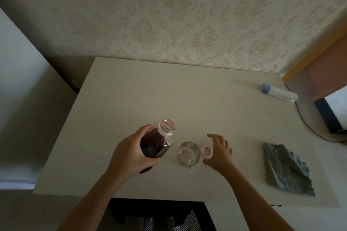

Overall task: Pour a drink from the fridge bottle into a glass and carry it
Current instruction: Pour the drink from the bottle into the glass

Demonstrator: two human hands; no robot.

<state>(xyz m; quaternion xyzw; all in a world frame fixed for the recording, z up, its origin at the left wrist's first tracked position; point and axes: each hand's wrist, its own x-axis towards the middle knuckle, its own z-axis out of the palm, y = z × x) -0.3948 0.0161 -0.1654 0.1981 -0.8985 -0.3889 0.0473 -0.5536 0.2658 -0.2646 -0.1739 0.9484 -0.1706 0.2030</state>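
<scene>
In front of me is a pale table (pixel 150 90) set against the patterned wall. On it stand an empty clear glass (pixel 188 154) and, just right of it, a pink bottle cap (pixel 207 151). Further right lie a crumpled grey-green cloth (pixel 285 170) and, near the far corner, a white tube with a blue cap (pixel 279 92).

Just the one view here, from the cam on your head, looking forward and steeply down at the desk (pixel 131 90). You're standing right at its near edge, close enough that both forearms reach in from the bottom of the shot. The wide lens also catches the patterned wall (pixel 187 15) behind the desk's far edge.
</scene>
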